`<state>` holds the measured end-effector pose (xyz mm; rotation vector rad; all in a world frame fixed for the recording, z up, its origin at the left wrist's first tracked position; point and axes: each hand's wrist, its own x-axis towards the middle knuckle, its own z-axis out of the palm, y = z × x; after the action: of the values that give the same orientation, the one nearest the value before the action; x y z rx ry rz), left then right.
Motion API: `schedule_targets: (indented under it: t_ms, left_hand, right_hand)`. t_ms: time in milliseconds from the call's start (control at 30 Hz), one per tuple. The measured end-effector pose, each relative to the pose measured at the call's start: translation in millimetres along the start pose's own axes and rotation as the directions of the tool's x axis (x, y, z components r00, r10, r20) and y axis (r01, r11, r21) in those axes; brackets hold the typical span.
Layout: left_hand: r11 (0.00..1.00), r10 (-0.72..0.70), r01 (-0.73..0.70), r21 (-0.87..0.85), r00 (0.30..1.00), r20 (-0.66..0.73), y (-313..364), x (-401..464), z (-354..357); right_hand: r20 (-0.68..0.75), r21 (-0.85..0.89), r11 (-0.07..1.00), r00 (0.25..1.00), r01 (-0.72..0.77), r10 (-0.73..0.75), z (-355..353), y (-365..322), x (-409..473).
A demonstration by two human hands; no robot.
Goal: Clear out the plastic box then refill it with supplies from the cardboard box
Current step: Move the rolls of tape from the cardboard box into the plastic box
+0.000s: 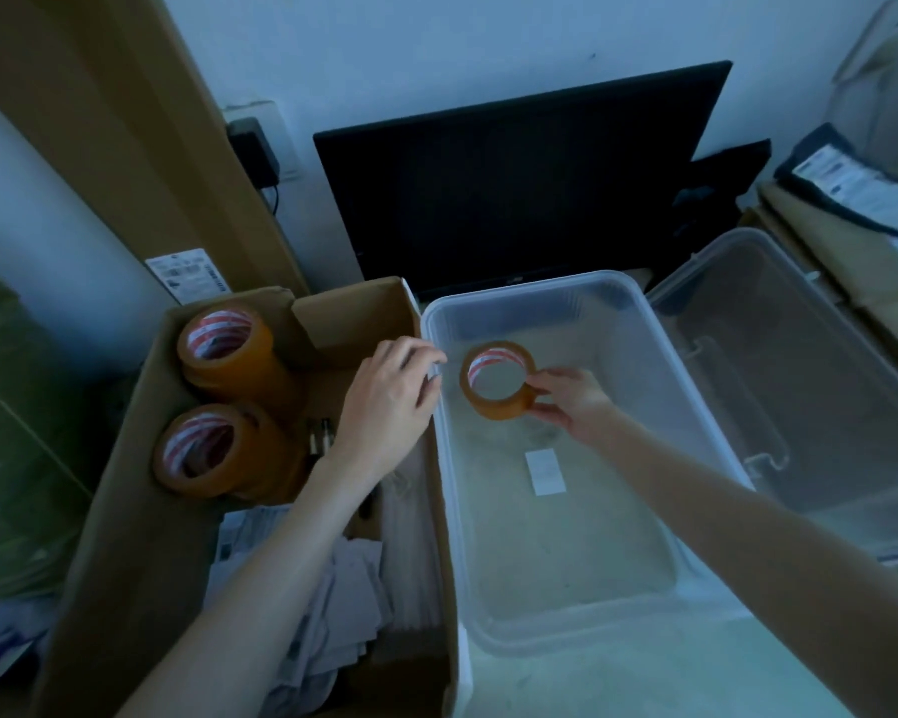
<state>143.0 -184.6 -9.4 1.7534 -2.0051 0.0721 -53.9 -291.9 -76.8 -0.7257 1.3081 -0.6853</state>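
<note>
Holding a roll of brown tape (497, 380) inside the plastic box (644, 323), your right hand (566, 401) pinches the roll's right side between thumb and fingers, with the roll tilted so its red-and-white core faces up toward you, near the box's far left corner. Your left hand (392, 396) hovers over the seam between the cardboard box (125, 510) and the plastic box, fingers loosely curled near the plastic rim and grasping nothing. Two stacks of tape rolls (224, 396) stand at the far end of the cardboard box, with white paper packets (343, 603) piled in its near part. A small white label (544, 471) lies on the plastic box's bottom. Its clear lid (799, 365) lies just to the right, and a dark monitor (519, 184) leans against the wall behind.
</note>
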Motion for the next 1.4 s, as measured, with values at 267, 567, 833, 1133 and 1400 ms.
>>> schedule_targets:
  t_ms: [267,567,833,1133,1400]
  left_hand:
    - [0.996,-0.078,0.080,-0.036,0.996,0.048,-8,-7,4]
    - [0.990,-0.126,0.129,-0.055,0.990,0.059,-10,-17,-1]
    - [0.984,-0.174,0.175,-0.041,0.984,0.032,-15,-31,-25]
    - [0.936,-0.329,0.295,-0.190,0.926,-0.183,-12,-41,-77]
    - [0.908,-0.406,0.358,-0.217,0.880,-0.246,-30,-61,-106]
  right_hand:
    - [-0.039,-0.044,0.996,0.996,-0.076,0.074,18,45,31]
    - [-0.030,-0.638,0.754,0.974,0.155,-0.225,20,36,26]
    - [0.093,-0.641,0.622,0.849,0.450,-0.520,35,-6,-37]
    - [0.278,-0.496,0.603,0.773,0.624,-0.570,64,-10,-106]
    - [0.426,-0.507,0.499,0.707,0.703,-0.564,97,4,-131]
